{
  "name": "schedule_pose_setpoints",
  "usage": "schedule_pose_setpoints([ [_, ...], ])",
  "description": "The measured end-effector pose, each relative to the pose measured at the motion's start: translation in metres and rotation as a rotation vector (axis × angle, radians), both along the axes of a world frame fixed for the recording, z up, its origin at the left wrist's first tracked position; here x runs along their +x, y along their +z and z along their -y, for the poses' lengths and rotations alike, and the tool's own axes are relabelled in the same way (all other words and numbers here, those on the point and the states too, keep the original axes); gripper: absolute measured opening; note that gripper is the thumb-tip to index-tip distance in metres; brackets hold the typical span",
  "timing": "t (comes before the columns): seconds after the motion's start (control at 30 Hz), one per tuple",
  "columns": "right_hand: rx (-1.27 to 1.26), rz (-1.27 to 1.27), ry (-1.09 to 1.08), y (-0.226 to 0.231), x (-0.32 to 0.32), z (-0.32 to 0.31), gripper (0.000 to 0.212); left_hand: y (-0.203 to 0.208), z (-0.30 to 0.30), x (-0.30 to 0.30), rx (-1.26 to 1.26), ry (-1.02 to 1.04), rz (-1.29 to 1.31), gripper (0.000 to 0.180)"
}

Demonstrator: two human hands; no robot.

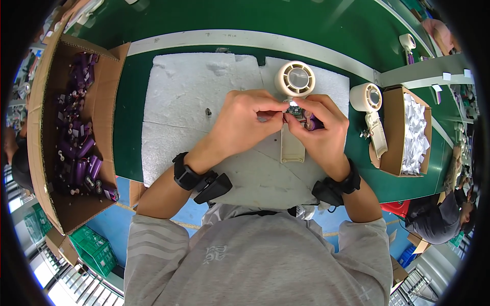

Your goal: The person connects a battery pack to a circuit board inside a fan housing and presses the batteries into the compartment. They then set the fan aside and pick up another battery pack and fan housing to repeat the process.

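Circuit board (294,109) below fan head (297,79).
Flanked by left fingers (270,105), right fingers (315,106) and purple cell (316,123); whether clamped can't be told.

A: What's on the green bench (130,122)?
B: White foam (178,102), open fan (298,78) on it.
A: Right of foam?
B: Second fan (365,98) just beside, then box (392,118) of white pieces (414,132). Fan-box contact unclear.
A: Left of foam?
B: Carton (104,127), purple cells (80,172) inside; base hidden.
A: Beyond foam?
B: White rail (219,38), running across bench.
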State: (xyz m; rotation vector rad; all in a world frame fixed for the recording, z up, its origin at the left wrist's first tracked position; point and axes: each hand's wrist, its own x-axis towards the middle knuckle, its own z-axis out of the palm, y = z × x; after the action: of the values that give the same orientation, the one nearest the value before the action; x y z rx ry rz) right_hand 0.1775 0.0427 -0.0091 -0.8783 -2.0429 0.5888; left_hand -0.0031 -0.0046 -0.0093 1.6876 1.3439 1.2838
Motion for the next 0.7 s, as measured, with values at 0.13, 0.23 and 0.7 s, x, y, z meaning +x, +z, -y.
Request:
schedule_pose_setpoints([
  [0.13,-0.056,-0.03,0.02,0.001,0.0,0.0,0.032,-0.006,-0.001,0.004,-0.004,-0.017,0.111,0.023],
  [0.23,-0.118,-0.04,0.019,0.004,-0.001,0.0,0.027,-0.001,0.003,0.011,-0.122,-0.038,0.18,0.033],
  [0.7,-0.261,0.048,0.024,0.017,0.01,-0.004,0.017,0.002,0.004,0.008,-0.264,-0.115,0.176,0.035],
])
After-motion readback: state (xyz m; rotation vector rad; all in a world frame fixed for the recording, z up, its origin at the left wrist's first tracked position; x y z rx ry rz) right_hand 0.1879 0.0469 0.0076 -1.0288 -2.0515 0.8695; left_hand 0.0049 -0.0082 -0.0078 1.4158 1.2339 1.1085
